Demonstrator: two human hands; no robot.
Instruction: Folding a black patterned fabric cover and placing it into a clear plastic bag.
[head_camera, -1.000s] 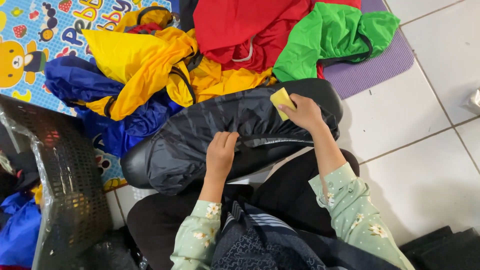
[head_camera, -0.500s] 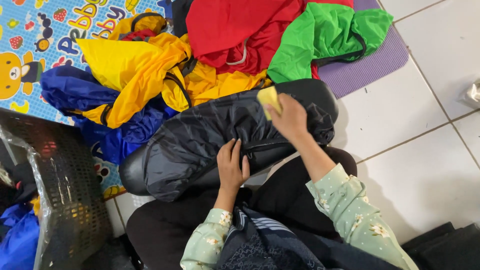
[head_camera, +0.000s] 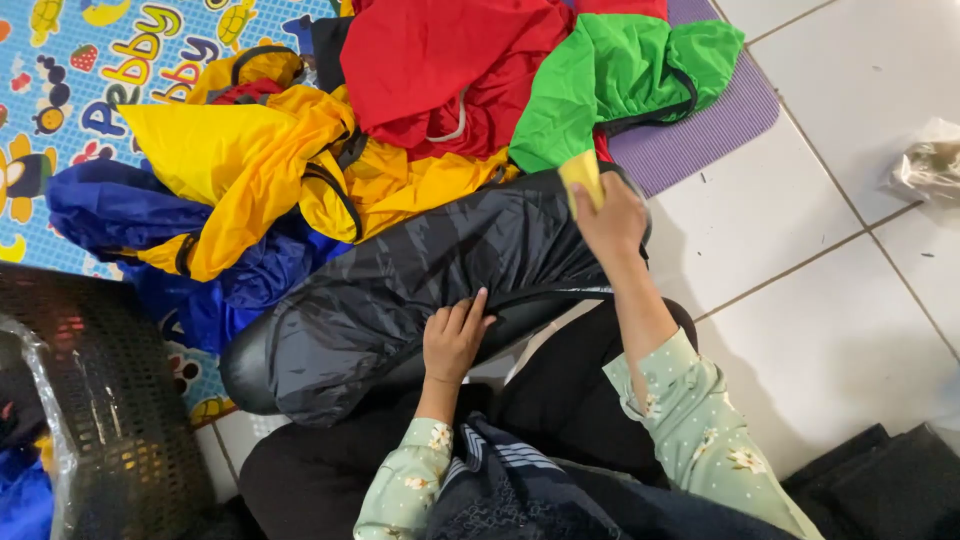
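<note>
I see the right hand (head_camera: 608, 222) stretched forward over the far end of the dark grey garment (head_camera: 430, 290), its grip clamped on a small yellow tag (head_camera: 582, 178) that stands up just above the fingertips; the tag is a plain rectangular slip, and I cannot tell how it joins the cloth. The garment lies across my lap, stretched over a long dark rounded form (head_camera: 260, 375) whose glossy end shows at the near left, beyond the left hand. The left hand (head_camera: 455, 338) rests palm down on the near edge of the garment, fingers loosely spread and pressing the fabric, its grip holding nothing. Both forearms wear pale green floral sleeves, the right arm extended nearly straight, the left bent close to my body. Past the right hand lie a green garment (head_camera: 620, 75) and a red one (head_camera: 440, 65), the green partly on a purple mat (head_camera: 700, 135). Left of that heap, yellow (head_camera: 250, 160) and blue (head_camera: 120, 210) garments sit on a printed play mat (head_camera: 60, 70) with coloured letters and cartoon animals. A black mesh basket (head_camera: 110, 420) stands well left of the left hand, on the white tiled floor (head_camera: 840, 330).
</note>
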